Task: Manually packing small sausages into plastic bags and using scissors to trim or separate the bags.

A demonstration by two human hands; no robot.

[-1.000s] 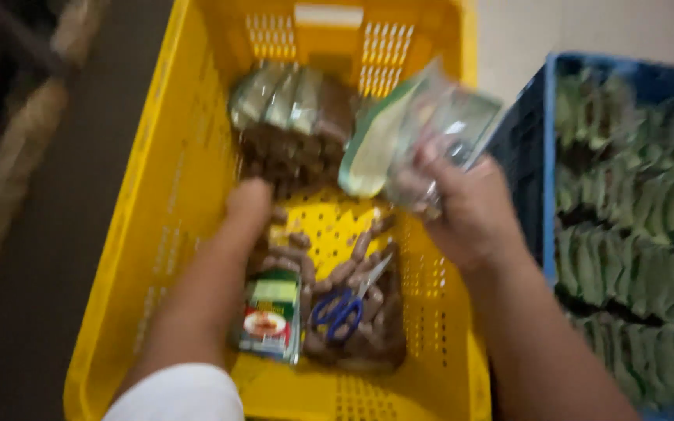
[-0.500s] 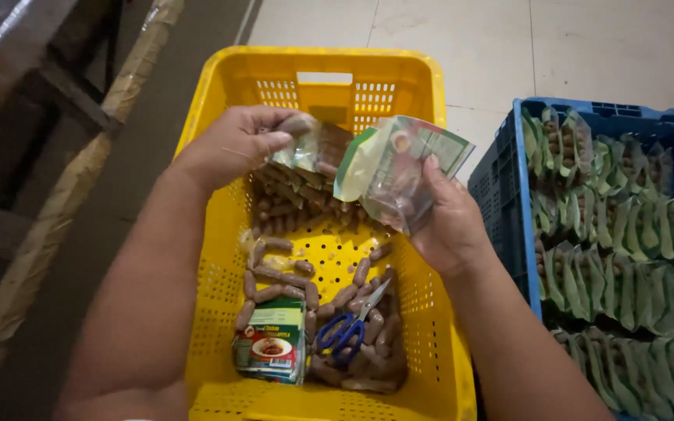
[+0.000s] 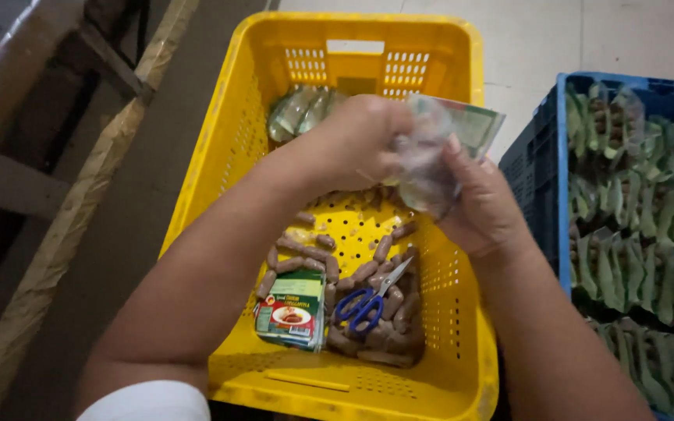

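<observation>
Over a yellow plastic crate (image 3: 235, 132), both my hands meet on a clear plastic pouch (image 3: 431, 168) with a green printed top. My left hand (image 3: 360, 140) grips its upper left side. My right hand (image 3: 481, 206) holds it from below and from the right. In the crate's bottom lie several brown pods (image 3: 313, 249), blue-handled scissors (image 3: 368, 300) and a small stack of green printed labels (image 3: 290, 312). A filled pouch (image 3: 298, 109) rests at the crate's far end, partly hidden by my left hand.
A blue crate (image 3: 559, 179) packed with rows of filled green-topped pouches (image 3: 649, 226) stands to the right, touching the yellow one. A wooden frame with a worn rail (image 3: 64, 234) runs along the left. Pale floor tiles (image 3: 555, 39) lie beyond.
My left hand rose from the pods at the crate's bottom and came across to the pouch in my right hand; both hands now grip it together.
</observation>
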